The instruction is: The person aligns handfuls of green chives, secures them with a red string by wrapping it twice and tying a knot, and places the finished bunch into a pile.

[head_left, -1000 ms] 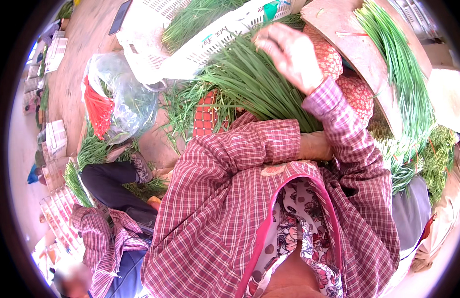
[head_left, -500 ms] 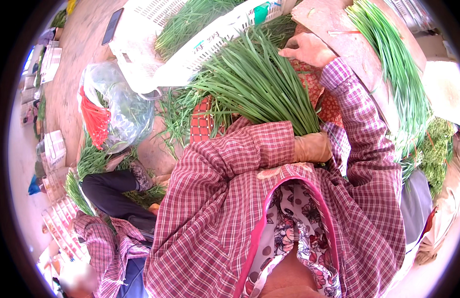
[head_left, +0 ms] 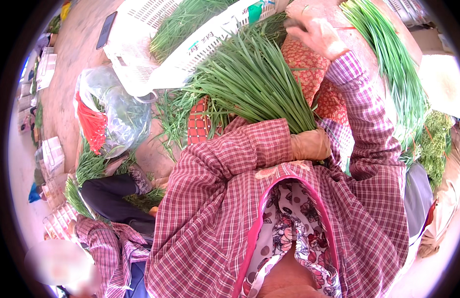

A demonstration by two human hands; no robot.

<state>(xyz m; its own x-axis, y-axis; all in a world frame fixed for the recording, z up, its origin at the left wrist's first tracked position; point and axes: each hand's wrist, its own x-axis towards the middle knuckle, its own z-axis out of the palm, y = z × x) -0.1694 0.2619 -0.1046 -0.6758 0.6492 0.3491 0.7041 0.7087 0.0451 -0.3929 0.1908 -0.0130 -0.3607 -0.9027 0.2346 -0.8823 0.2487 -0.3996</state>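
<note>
My left hand (head_left: pixel 312 144), tan like a glove, is closed round the lower ends of a thick bunch of garlic chives (head_left: pixel 262 79). The green leaf ends fan out away from me to the upper left. Beyond the bunch my right hand (head_left: pixel 322 37) is raised near the left edge of a pinkish board (head_left: pixel 374 62). Its thumb and fingers are apart, slightly blurred, with nothing visible in them. Red patterned cloth (head_left: pixel 304 67) covers my lap below it. A long pile of chives (head_left: pixel 389 54) lies along the board, pale ends at the far end.
A white plastic crate (head_left: pixel 140 74) holding greens (head_left: pixel 177 30) stands at the far left. Left of me are a clear plastic bag (head_left: pixel 133 114), red ties (head_left: pixel 90 124) and loose chives (head_left: pixel 172 116). A phone (head_left: pixel 106 31) lies farther off. Another person (head_left: pixel 108 243) sits at lower left.
My right hand has moved up and slightly right, away from the bunch's leaves. The left hand keeps its hold on the chives, nearly still.
</note>
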